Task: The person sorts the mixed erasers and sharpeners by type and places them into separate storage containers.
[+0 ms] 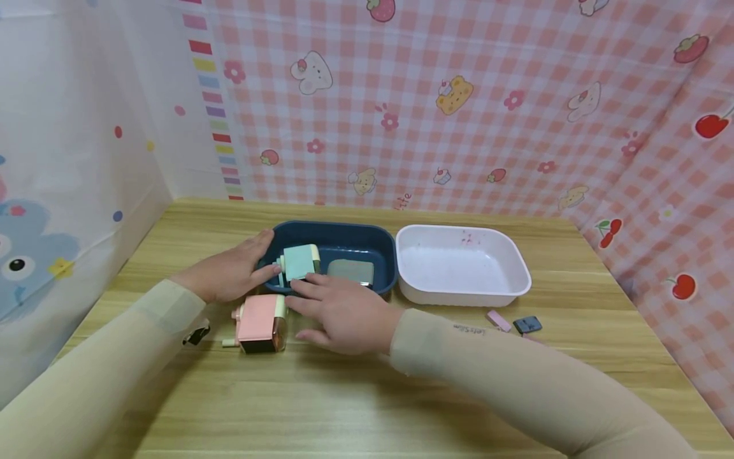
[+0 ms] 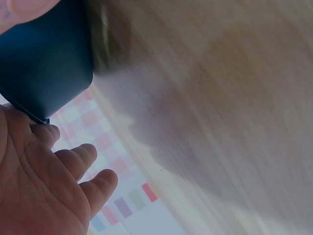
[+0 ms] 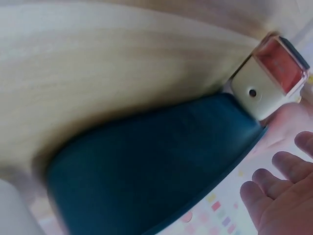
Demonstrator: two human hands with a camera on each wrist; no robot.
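A mint-green crank pencil sharpener [image 1: 301,260] sits inside the navy plastic basin [image 1: 335,231], toward its left end. My left hand [image 1: 230,269] lies at the basin's left rim, its thumb by the sharpener's crank; straight fingers of this hand [image 2: 39,181] show at the rim in the left wrist view. Over the front rim reaches my right hand [image 1: 346,313], fingers extended with their tips at the lower edge of the mint sharpener. On the table before the basin stands a pink crank pencil sharpener [image 1: 258,317], whose end also shows in the right wrist view.
A greyish-green flat piece [image 1: 351,272] lies in the navy basin's right half. Beside that basin stands a white basin [image 1: 461,298]. A small pink block [image 1: 499,320] and a dark block [image 1: 527,325] lie in front of it. Patterned cloth [image 1: 413,115] hangs behind the table.
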